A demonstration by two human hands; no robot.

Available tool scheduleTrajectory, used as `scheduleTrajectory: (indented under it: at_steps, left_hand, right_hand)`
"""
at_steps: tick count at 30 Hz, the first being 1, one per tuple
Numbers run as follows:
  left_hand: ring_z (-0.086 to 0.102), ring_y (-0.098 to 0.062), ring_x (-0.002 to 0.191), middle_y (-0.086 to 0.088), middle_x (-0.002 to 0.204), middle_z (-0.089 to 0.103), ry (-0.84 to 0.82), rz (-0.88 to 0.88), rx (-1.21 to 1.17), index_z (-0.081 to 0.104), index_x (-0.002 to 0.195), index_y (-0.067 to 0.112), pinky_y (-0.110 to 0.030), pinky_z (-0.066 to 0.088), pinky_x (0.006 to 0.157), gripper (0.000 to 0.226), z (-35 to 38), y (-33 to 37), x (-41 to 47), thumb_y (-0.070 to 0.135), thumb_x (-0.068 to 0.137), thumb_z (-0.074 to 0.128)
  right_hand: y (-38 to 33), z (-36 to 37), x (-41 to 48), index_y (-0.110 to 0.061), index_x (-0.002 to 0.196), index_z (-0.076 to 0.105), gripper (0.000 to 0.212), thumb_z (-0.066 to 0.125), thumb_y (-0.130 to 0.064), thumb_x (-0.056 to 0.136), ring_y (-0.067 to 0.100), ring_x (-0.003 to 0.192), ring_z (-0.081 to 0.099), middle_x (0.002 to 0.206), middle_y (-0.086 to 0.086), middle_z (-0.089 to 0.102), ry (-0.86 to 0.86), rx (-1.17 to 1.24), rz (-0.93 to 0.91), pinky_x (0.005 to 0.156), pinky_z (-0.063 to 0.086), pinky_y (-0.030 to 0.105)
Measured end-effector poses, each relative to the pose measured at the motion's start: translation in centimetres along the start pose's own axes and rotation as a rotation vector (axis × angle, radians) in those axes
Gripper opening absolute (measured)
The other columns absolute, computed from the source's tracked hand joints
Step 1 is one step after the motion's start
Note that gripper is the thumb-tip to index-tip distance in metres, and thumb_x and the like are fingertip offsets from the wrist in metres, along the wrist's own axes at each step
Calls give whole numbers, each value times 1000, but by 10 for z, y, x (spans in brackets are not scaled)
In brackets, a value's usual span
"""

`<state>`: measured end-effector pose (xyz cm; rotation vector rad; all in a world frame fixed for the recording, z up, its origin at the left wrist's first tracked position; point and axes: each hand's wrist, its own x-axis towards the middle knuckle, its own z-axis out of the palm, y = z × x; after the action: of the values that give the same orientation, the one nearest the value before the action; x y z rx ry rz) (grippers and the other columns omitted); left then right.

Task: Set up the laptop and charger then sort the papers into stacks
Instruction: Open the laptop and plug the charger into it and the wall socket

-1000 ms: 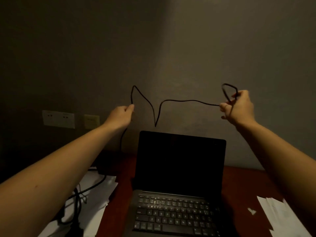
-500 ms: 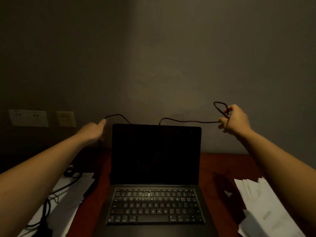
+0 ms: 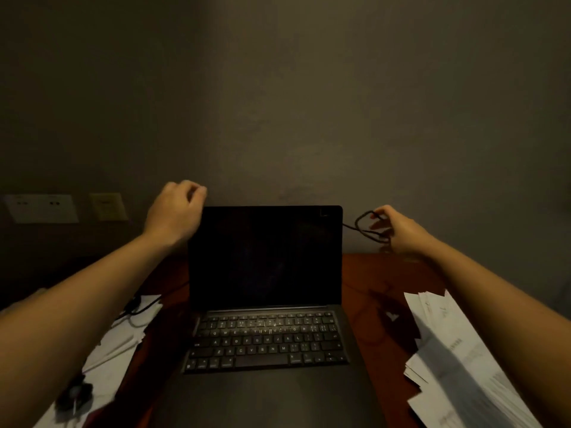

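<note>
The right hand (image 3: 398, 230) pinched a looped cable (image 3: 362, 226) beside the open laptop (image 3: 265, 257); the left hand (image 3: 174, 211) curled at its corner, its hold unclear in the gloom.

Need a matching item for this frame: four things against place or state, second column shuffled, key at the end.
Things
1. laptop
2. charger cable
3. wall sockets
4. fanned paper pile

Place or state
A. looped, pinched in the right hand
B. on the desk, right of the keyboard
C. on the wall, far left
D. open, screen dark

Pairs: 1-D, 2-A, 3-C, 4-B
</note>
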<state>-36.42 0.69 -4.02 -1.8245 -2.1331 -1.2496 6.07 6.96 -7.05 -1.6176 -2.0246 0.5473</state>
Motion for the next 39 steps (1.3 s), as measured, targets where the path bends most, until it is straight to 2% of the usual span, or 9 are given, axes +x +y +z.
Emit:
scheduleTrajectory:
  at_steps: [4,8,10,13,16,21,25,30,39]
  left_hand:
    - [58,-22,96,-1,104,53,-61,203,-63,68,108,24,-36,46,89,20,22,47,-27,35,98,54]
    - [54,-14,86,3,96,51,-151,269,-169,69,103,25,-31,43,82,15,41,82,-49,32,98,57]
    - [57,-13,88,4,96,58,-226,274,-212,71,101,24,-30,44,79,15,50,98,-59,31,98,58]
    - [64,-8,88,8,93,68,-533,195,-262,72,103,29,-25,49,73,16,68,116,-76,35,99,58]
    - [62,-2,79,10,87,68,-741,193,-195,70,110,31,-22,48,68,19,96,125,-97,40,100,56]
    - [63,-7,70,5,88,68,-741,134,-359,61,120,30,-23,50,66,22,132,124,-118,38,102,51]
    - [63,-13,65,-2,88,67,-779,-78,-727,63,116,17,-26,48,58,28,139,132,-123,38,102,52]
    - [67,-21,75,-8,87,70,-1044,-300,-883,67,113,4,-28,48,61,51,131,139,-139,46,105,39]
    - [72,-21,84,-15,100,75,-1048,-489,-1079,63,119,8,-27,55,69,26,132,134,-161,22,97,62]
  right_hand:
    - [15,1,-15,-15,143,40,72,43,29,86,29,135,48,148,6,47,-86,27,-34,101,51,44]
    - [24,0,-29,-16,140,50,58,35,18,95,25,136,48,144,0,51,-136,9,-50,100,47,31]
    - [26,1,-37,-22,124,62,39,37,0,104,22,122,58,132,-3,59,-61,46,-85,94,48,33]
    - [25,4,-45,-29,103,68,16,54,-21,103,5,96,63,110,-6,69,144,118,-143,83,51,28]
    - [27,12,-49,-25,106,71,15,63,-15,97,11,100,67,106,-6,72,171,51,-205,94,56,37]
    - [26,29,-58,-16,115,73,32,63,3,92,19,103,68,117,6,72,151,-206,-288,93,56,46]
    - [31,58,-74,-12,99,77,21,67,2,87,28,87,73,99,8,76,190,-412,-526,73,61,42]
    - [46,88,-89,-10,114,74,33,75,-1,83,28,103,71,131,7,66,81,-427,-562,82,61,39]
    - [48,101,-96,-20,155,37,61,61,-24,99,29,134,51,165,1,27,-4,-500,-471,105,45,36]
